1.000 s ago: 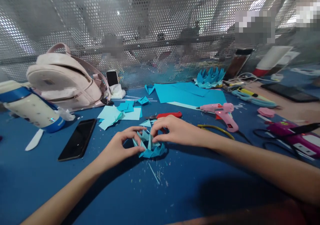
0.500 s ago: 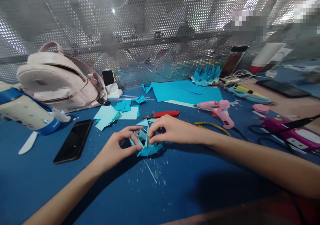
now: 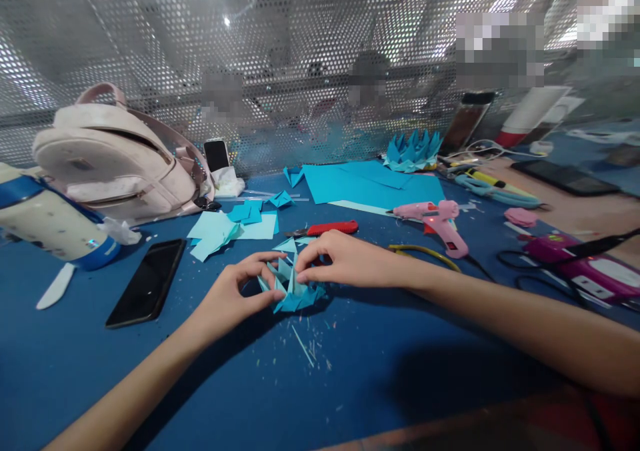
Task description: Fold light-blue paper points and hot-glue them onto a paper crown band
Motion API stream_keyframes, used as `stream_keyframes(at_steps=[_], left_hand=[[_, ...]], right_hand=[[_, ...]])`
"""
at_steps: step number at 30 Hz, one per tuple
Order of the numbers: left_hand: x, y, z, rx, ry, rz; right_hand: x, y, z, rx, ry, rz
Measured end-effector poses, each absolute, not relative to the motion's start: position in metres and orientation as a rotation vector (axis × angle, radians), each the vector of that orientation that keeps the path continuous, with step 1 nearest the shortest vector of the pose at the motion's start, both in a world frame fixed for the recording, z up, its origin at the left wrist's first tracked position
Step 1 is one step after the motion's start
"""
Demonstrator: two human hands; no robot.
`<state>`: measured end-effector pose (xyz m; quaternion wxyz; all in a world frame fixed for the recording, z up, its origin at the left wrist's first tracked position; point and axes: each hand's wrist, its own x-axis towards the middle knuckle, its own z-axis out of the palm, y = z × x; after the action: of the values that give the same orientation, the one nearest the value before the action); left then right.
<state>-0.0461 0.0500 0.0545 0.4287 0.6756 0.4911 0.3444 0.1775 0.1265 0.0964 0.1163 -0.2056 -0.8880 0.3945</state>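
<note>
A small folded-paper ring of pointed blue pieces [image 3: 299,300] stands on the blue table in front of me. My left hand [image 3: 250,284] grips its left side, thumb at the near edge and fingers at the far side. My right hand [image 3: 333,259] pinches an upright point of the same ring from the right, and partly hides it. Just beyond my right hand lies a red utility knife [image 3: 333,228]. Light and dark blue paper pieces [image 3: 215,234] are spread to the upper left of the ring.
A larger blue origami ring [image 3: 413,152] rests at the back by blue sheets [image 3: 330,184]. On the right are a pink glue gun [image 3: 435,221] and a purple power strip [image 3: 583,264]. A phone [image 3: 146,283], a bottle [image 3: 55,217] and a backpack [image 3: 120,164] occupy the left.
Both hands stay almost where they were on the paper ring. The right fingertips have shifted very slightly left and up; the ring barely moves.
</note>
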Motion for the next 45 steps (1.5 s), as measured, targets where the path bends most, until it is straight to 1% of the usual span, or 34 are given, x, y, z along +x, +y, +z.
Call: stream_keyframes(at_steps=[28, 37, 40, 45], left_hand=[[-0.047, 0.051, 0.054, 1.652, 1.214, 0.88], [-0.042, 0.047, 0.055, 1.645, 1.239, 0.916], [-0.042, 0.048, 0.054, 1.643, 1.24, 1.021], [-0.046, 0.053, 0.05, 1.603, 1.292, 1.371]], right_hand=[[0.179, 0.124, 0.1, -0.602, -2.614, 1.154], [0.177, 0.119, 0.103, -0.653, -2.625, 1.075], [0.177, 0.121, 0.102, -0.655, -2.579, 1.074], [0.178, 0.133, 0.095, -0.687, -2.463, 1.153]])
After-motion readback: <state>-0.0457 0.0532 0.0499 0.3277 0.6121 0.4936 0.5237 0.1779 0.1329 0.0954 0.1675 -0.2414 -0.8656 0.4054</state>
